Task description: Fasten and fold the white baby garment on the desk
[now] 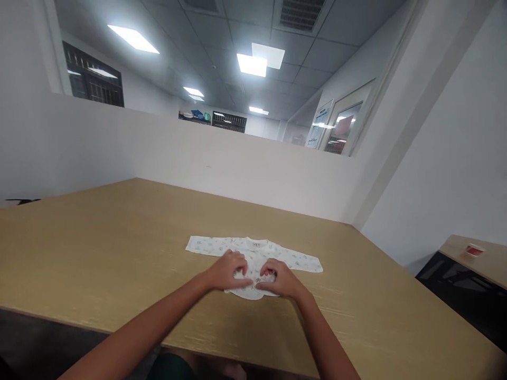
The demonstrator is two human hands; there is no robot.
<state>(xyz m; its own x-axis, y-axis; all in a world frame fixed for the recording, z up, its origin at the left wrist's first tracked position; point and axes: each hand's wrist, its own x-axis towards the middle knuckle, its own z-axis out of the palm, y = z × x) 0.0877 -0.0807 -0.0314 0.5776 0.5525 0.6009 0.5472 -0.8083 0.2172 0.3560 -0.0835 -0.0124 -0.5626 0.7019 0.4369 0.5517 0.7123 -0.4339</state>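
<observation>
A small white baby shirt [253, 250] with a faint print lies flat on the wooden table [99, 243], sleeves spread left and right. Both of my hands rest on its lower half. My left hand [228, 270] has its fingers curled and pinches the cloth near the shirt's middle. My right hand [277, 278] is likewise curled, its fingertips pinching the cloth just beside the left hand's. The shirt's bottom hem shows between and below the hands.
White partition walls [245, 169] close off the far and right sides of the table. A second desk with a small red object [474, 250] stands at the right, past a gap. The table's near edge runs just below my forearms.
</observation>
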